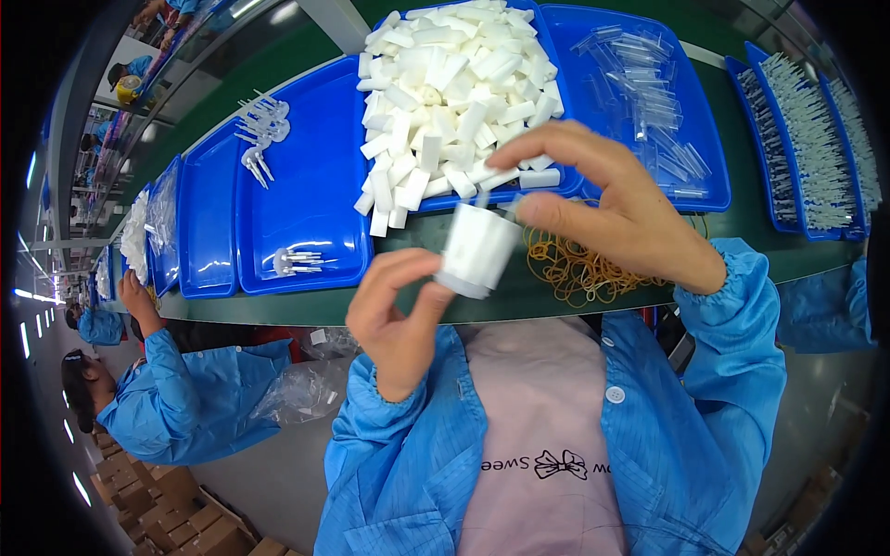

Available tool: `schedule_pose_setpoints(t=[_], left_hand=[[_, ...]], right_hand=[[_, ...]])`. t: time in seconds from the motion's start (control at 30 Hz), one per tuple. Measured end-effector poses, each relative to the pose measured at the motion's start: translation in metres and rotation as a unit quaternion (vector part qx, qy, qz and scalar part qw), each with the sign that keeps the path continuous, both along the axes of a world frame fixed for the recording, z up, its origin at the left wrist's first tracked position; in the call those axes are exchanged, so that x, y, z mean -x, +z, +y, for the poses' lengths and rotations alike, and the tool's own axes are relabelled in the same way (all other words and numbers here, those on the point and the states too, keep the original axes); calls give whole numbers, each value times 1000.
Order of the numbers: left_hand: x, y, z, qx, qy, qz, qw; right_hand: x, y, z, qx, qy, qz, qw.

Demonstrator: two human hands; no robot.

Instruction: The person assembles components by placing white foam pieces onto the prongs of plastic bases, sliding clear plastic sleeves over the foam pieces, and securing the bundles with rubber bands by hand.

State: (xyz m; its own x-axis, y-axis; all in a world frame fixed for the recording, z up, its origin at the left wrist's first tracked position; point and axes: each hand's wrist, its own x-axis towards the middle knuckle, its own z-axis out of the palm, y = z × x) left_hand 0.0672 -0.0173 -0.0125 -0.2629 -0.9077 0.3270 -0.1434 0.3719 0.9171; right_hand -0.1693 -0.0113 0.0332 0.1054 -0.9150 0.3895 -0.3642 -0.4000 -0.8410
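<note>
Hands half-curled, white piece between

Before me runs a long green surface, with a pale metal post at its far side. To my left I see grey floor, stacked cardboard boxes and bright strip lights.

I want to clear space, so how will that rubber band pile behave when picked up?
The rubber band pile will likely sag, as its thin loops curl loosely. It may lift in clumps, since many loops overlap. Probably light: gaps show between strands.
</note>
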Motion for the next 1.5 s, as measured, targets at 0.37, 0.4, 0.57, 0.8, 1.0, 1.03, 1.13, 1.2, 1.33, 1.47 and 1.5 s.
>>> schedule_pose_setpoints(t=[0.37, 0.4, 0.57, 0.8, 1.0, 1.03, 1.13, 1.2, 1.33, 1.47, 1.5], left_hand=[[-18, -10, -11, -60, 53, 187, 979], [-18, -11, -11, -60, 53, 187, 979], [-16, -10, -8, -50, 24, 154, 986], [-11, -7, -4, 32, 18, 59, 998], [-4, 1, 3, 101, -2, -24, 995], [-3, 4, 5, 101, -3, -24, 995], [2, 10, 9, 174, -48, -68, 981], [4, 13, 10, 184, -66, -73, 978], [7, 12, 11, 195, -89, -72, 974], [7, 12, 11, 186, -99, -76, 975], [8, 12, 11, 185, -99, -76, 975]], right_hand=[[1, -61, -10, 132, 55, 586, 797], [0, -61, -11, 132, 55, 587, 797], [-3, -49, -13, 163, 110, 607, 770], [6, -30, -2, 101, 25, 275, 956], [10, -13, -17, -271, 43, -220, 936], [12, -10, -19, -271, 42, -220, 936], [17, -1, -24, -371, 94, -245, 891], [16, 3, -24, -337, 95, -198, 916], [17, -2, -25, -324, 112, -196, 919], [8, -1, -19, -326, 113, -196, 918], [6, -1, -17, -326, 100, -204, 918]])
